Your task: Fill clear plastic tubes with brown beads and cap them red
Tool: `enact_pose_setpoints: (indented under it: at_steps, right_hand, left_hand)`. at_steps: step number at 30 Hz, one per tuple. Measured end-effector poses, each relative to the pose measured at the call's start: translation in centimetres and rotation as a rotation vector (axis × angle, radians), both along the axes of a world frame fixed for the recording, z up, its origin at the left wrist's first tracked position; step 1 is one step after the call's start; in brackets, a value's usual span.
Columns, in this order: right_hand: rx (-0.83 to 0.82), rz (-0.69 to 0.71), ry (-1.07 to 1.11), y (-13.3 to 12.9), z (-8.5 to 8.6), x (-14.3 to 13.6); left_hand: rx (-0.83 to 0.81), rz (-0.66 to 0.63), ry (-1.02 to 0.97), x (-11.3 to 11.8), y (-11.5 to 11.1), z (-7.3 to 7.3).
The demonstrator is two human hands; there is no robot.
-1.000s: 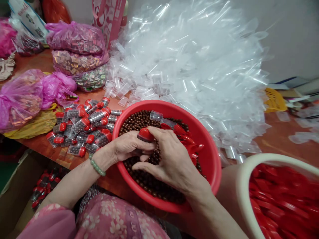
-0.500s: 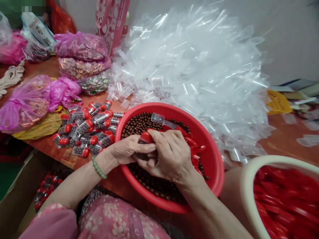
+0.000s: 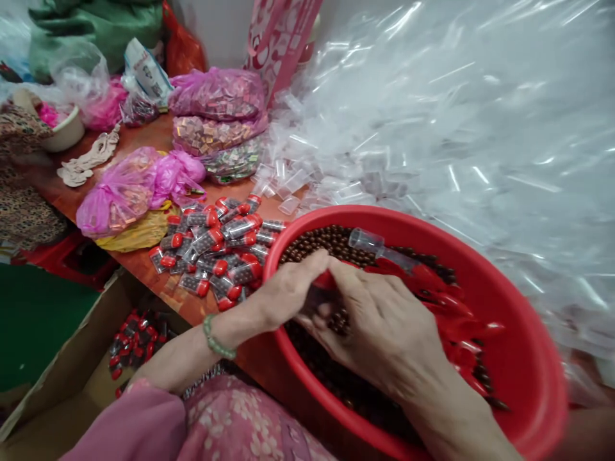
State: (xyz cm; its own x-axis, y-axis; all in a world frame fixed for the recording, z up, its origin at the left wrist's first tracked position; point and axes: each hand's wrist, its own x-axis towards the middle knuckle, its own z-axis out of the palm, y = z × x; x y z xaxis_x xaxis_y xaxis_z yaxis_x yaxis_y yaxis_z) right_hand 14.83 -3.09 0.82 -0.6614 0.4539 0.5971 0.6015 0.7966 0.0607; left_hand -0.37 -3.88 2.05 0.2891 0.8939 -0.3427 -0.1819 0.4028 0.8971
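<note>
A red-capped tube (image 3: 317, 296) is held over the near left part of a red basin (image 3: 528, 371), mostly covered by fingers. It is wrapped by the left hand (image 3: 295, 288), which is closed around it with the thumb brought up to the cap. The right hand (image 3: 384, 320) is half curled, its fingers brought against the capped end and its thumb held lower and apart; how firmly it grips cannot be told. Below both hands, the basin is filled with brown balls (image 3: 317, 242). Just beyond the right hand, a clear tube (image 3: 366, 241) is laid on the balls, and to that hand's right loose red caps (image 3: 451, 301) are heaped. A green bracelet (image 3: 218, 342) is worn behind the left hand. To the left of that hand, filled tubes (image 3: 211, 246) are piled on the bench (image 3: 158, 288), with more seen lower down in a cardboard box (image 3: 62, 378). Farther left and beyond, a yellow bag (image 3: 139, 232) and pink bags (image 3: 218, 96) are set out. Beyond the right hand, a large mound of clear plastic pieces (image 3: 456, 115) is heaped, partly blurred.
</note>
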Motion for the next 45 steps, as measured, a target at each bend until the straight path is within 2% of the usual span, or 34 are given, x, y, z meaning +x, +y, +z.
enact_pose_setpoints:
  at_steps: [1,2,4,6,8,10,13,16,19,21,22,25,27,29,33,38,42,45]
  right_hand:
    - [-0.044,-0.008,-0.031,0.0,0.0,0.1]
    - [-0.091,-0.030,-0.062,0.1,0.0,0.3]
    - [-0.169,-0.115,-0.113,0.5,-0.3,1.3]
    - [-0.231,-0.246,-0.151,1.2,-0.7,2.8]
    - [-0.298,-0.372,-0.178,1.9,-1.0,4.2]
    - [-0.367,-0.460,-0.195,2.8,-1.0,5.3]
    - [-0.441,-0.512,-0.209,4.4,-0.6,5.7]
    - [-0.492,-0.525,-0.223,6.7,-0.3,5.3]
    - [-0.555,-0.525,-0.275,9.2,-0.8,4.8]
    - [-0.595,-0.519,-0.363,10.5,-1.3,4.6]
    - [-0.611,-0.512,-0.407,11.1,-1.5,4.6]
    - [-0.639,-0.476,-0.492,12.2,-1.7,4.6]
    - [-0.647,-0.449,-0.533,12.4,-1.4,4.4]
    - [-0.648,-0.421,-0.582,12.2,-1.1,3.8]
    - [-0.671,-0.298,-0.648,11.5,-1.1,1.8]
    - [-0.760,-0.096,-0.620,11.3,-2.6,1.4]
    - [-1.034,0.155,-0.181,11.7,-3.9,2.5]
    - [-1.238,0.198,0.075,11.1,-3.2,3.1]
  left_hand:
    - [0.111,-0.007,0.132,-1.4,-0.2,0.0]
    - [0.210,0.063,0.256,-3.1,-0.3,-0.2]
    - [0.379,0.313,0.628,-7.0,0.0,-1.1]
    - [0.492,0.485,1.049,-10.8,1.1,-2.7]
    - [0.628,0.555,1.348,-13.9,2.5,-4.6]
    - [0.788,0.557,1.469,-15.8,3.8,-6.2]
    - [0.900,0.566,1.481,-16.6,5.1,-7.5]
    - [0.947,0.616,1.423,-15.5,6.0,-7.0]
    - [1.008,0.666,1.338,-12.9,6.2,-4.9]
    - [1.052,0.642,1.235,-10.5,5.7,-3.2]
    - [1.076,0.597,1.176,-9.1,5.3,-2.4]
    - [1.065,0.193,1.049,-5.1,3.9,-1.2]
    - [1.069,0.005,1.017,-3.0,3.2,-1.4]
    - [1.070,-0.098,1.079,-1.6,3.0,-2.2]
    - [1.061,-0.160,1.276,-0.6,3.1,-3.6]
    - [1.016,-0.297,1.336,-0.1,3.0,-3.4]
    - [0.960,-0.309,1.279,0.1,3.0,-3.2]
    - [0.922,-0.228,1.143,-0.3,3.0,-2.9]
